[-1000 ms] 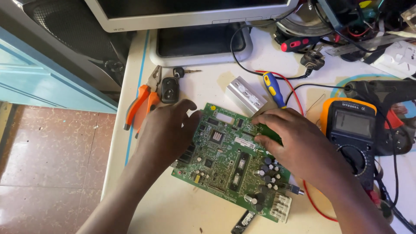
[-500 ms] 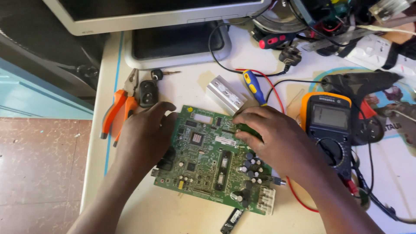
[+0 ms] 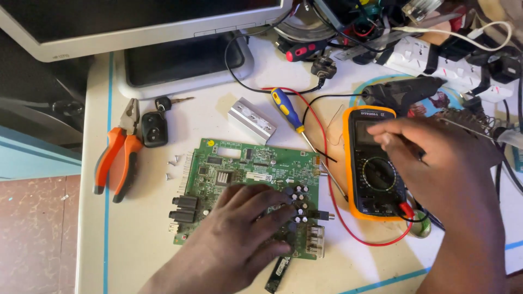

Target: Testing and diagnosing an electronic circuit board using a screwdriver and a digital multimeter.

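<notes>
There is one view only, from a camera on the person's head, looking steeply down and slightly forward over the white table (image 3: 141,239). It sits close, so the green circuit board (image 3: 234,169) fills the middle. The monitor (image 3: 136,24) cuts off at the top edge, the orange multimeter (image 3: 357,163) lies right of centre, and floor shows down the left side. Both forearms enter from the bottom.

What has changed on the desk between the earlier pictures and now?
The right hand left the green circuit board and moved right, over the orange multimeter. The left hand slid onto the board's lower part and lies flat. Orange pliers, car key and screwdriver stayed put.
</notes>
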